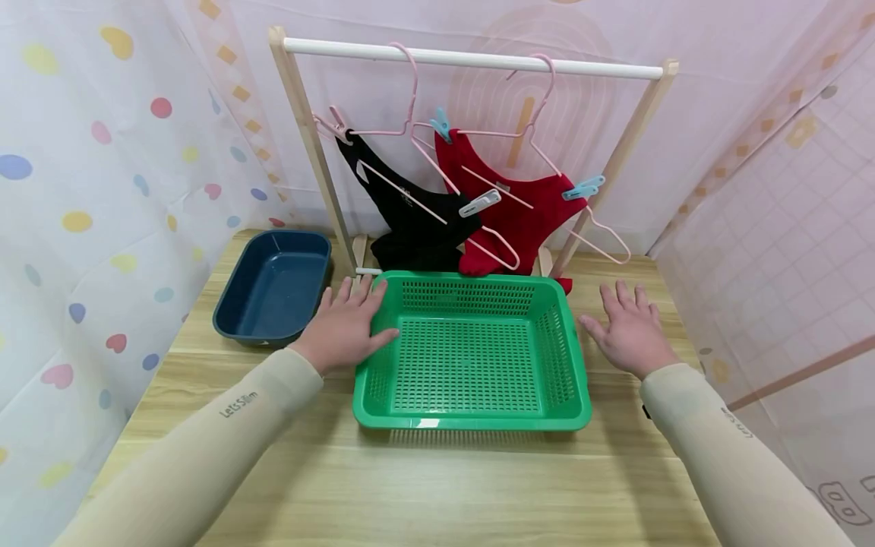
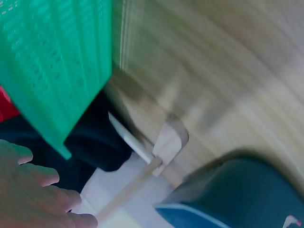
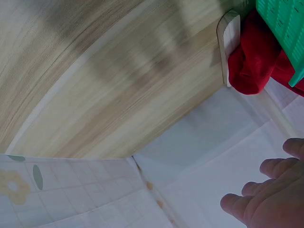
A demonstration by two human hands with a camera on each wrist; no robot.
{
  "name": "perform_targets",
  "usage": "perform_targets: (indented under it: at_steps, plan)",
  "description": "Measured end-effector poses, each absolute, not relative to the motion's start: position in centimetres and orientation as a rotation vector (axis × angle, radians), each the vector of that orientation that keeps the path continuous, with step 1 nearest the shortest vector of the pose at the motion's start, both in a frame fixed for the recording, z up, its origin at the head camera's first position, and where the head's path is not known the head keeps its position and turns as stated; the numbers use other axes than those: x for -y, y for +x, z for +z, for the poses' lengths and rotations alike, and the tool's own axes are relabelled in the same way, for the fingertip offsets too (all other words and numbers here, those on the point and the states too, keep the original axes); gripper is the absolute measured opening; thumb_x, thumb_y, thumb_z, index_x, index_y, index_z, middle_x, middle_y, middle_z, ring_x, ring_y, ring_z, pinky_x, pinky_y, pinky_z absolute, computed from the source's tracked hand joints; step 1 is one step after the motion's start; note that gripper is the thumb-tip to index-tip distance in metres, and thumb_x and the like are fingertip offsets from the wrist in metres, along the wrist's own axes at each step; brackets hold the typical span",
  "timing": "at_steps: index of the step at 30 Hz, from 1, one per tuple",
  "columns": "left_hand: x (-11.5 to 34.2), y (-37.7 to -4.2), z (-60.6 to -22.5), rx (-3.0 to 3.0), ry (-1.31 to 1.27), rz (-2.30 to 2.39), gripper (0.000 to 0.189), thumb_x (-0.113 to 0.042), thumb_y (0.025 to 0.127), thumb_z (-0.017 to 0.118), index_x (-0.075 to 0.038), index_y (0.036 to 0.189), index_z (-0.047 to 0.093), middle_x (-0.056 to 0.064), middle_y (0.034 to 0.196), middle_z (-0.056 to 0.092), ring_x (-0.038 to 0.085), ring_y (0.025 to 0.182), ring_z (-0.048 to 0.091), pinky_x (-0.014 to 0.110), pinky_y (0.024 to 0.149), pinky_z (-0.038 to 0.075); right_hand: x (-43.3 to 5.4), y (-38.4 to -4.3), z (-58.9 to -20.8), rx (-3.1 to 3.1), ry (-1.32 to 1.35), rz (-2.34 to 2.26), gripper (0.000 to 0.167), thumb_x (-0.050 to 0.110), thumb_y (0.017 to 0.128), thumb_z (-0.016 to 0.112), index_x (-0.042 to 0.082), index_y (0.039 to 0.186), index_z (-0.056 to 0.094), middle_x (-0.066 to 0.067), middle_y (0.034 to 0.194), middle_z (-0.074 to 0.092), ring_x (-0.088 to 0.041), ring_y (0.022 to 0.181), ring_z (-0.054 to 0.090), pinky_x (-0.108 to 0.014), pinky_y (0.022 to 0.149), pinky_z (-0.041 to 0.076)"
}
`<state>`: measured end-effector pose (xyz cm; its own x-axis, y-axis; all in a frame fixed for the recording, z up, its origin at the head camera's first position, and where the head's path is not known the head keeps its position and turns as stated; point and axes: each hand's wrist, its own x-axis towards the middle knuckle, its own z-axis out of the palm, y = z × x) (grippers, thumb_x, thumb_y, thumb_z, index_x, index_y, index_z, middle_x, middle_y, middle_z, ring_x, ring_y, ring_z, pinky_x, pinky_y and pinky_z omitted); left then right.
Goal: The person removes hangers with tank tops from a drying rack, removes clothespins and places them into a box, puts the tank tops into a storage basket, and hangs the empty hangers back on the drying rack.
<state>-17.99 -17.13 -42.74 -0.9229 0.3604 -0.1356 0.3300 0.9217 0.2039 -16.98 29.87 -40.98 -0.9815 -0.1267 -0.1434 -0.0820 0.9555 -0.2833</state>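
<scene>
A green perforated basket [image 1: 472, 423] stands on the wooden table between my two hands, with nothing in it. My left hand [image 1: 347, 327] is spread flat at the basket's left rim, holding nothing; whether it touches the rim I cannot tell. To the right of the basket, my right hand [image 1: 630, 332] has its fingers extended and is apart from it. Behind the basket, a black garment [image 1: 410, 201] and a red garment [image 1: 513, 205] hang on pink hangers [image 1: 410, 83], held with a white clothespin [image 1: 480, 203] and blue clothespins [image 1: 583, 188]. The basket's back edge partly hides their lower ends.
A wooden rack with a white rail [image 1: 472, 58] stands at the back of the table [image 1: 437, 486]. Left of my left hand sits a dark blue basin [image 1: 273, 296]. Patterned curtains [image 1: 89, 190] enclose the table at the back and sides.
</scene>
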Motion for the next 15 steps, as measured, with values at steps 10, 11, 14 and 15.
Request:
perform_targets:
  at_steps: [10,11,14,15]
  plan:
    - [16.1,-16.9,-43.7,-2.889,0.542,0.207,0.092,-0.065,0.102,0.055,-0.013,0.169,0.021,0.024,0.175,0.013,0.054,0.160,0.006,0.073,0.126,0.014,-29.7,-17.4,-38.5,-3.075,-0.044,-0.877,0.085,0.048,0.111,0.046,-0.006,0.165,0.010,-0.035,0.169,0.021,-0.057,0.155,0.023,-0.071,0.123,0.023]
    - [16.1,-16.9,-43.7,-2.889,0.540,0.204,0.092,-0.064,0.102,0.056,-0.013,0.169,0.021,0.024,0.175,0.012,0.054,0.160,0.007,0.073,0.126,0.014,-29.6,-17.5,-38.0,-3.092,-0.041,-0.939,0.084,0.046,0.111,0.047,-0.005,0.166,0.011,-0.034,0.168,0.023,-0.056,0.154,0.026,-0.071,0.122,0.025]
    - [16.1,-16.9,-43.7,-2.888,0.537,0.195,0.092,-0.065,0.101,0.056,-0.012,0.169,0.022,0.024,0.175,0.012,0.055,0.159,0.008,0.072,0.126,0.015,-29.1,-17.6,-36.8,-3.154,-0.078,-1.073,0.078,0.040,0.110,0.050,-0.003,0.166,0.015,-0.032,0.167,0.029,-0.053,0.153,0.031,-0.070,0.122,0.027]
    - [16.0,-16.9,-43.7,-2.887,0.536,0.193,0.093,-0.066,0.101,0.055,-0.012,0.169,0.022,0.024,0.175,0.012,0.055,0.159,0.009,0.072,0.126,0.015,-29.0,-17.6,-36.4,-3.173,-0.100,-1.112,0.076,0.038,0.110,0.051,-0.003,0.165,0.018,-0.032,0.166,0.031,-0.053,0.152,0.033,-0.070,0.122,0.028]
